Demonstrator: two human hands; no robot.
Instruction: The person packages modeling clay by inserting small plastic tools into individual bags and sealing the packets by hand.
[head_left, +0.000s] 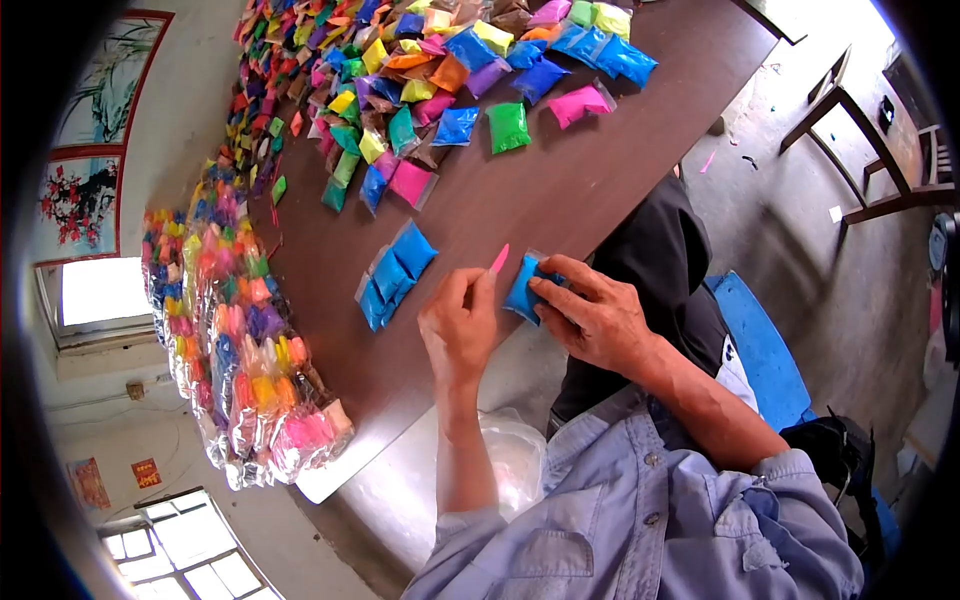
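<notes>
My left hand (458,325) is closed, thumb and forefinger pinching a small flat pink plastic tool (500,259) with a pointed tip. To its right my right hand (598,312) grips a clear packet of blue clay (521,292), fingers over its right side; part of the packet is hidden by them. The tool's tip is near the packet's upper left, apart from it. Left of my left hand, a small group of blue clay packets (391,270) lies on the brown table (460,225), side by side and partly overlapping.
A large heap of packets in many colours (400,100) covers the table's far side. Bundled clear bags of coloured packets (240,340) line the left edge. A whitish plastic tub (512,455) stands below the near edge. A blue stool (765,350) and a wooden chair (870,150) are at right.
</notes>
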